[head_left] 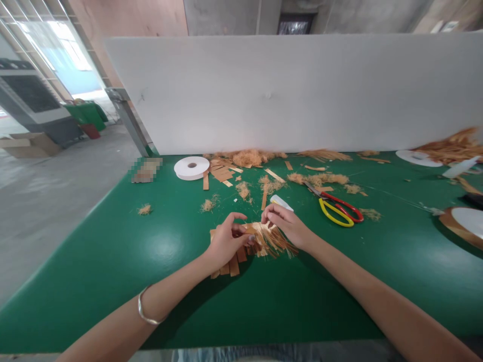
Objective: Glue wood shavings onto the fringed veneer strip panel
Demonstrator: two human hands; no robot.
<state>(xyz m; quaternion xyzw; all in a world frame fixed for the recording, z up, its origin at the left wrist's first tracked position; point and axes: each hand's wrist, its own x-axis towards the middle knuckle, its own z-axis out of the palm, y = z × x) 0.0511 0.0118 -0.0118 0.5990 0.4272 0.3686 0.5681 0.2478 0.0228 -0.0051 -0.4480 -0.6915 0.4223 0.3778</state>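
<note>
On the green table lies a row of flat brown strips [233, 265], their right ends split into a fine, shiny fringe [277, 241]. My left hand [225, 242] is over the strips, thumb and fingers pinched on one brown strip [250, 230]. At the upper edge of the fringe, my right hand [286, 224] is closed with its fingertips together; whatever they hold is too small to make out. Just behind it rests a white plastic piece [281, 202], partly hidden. Scissors [335, 207] with one red and one yellow handle lie to the right, blades partly open.
A white tape roll [191, 167] sits at the back left near loose brown strips [221, 173]. Curly fibre scraps [249, 158] line the white board [271, 95] behind. At right are a white disc [418, 158] and another roll [468, 223].
</note>
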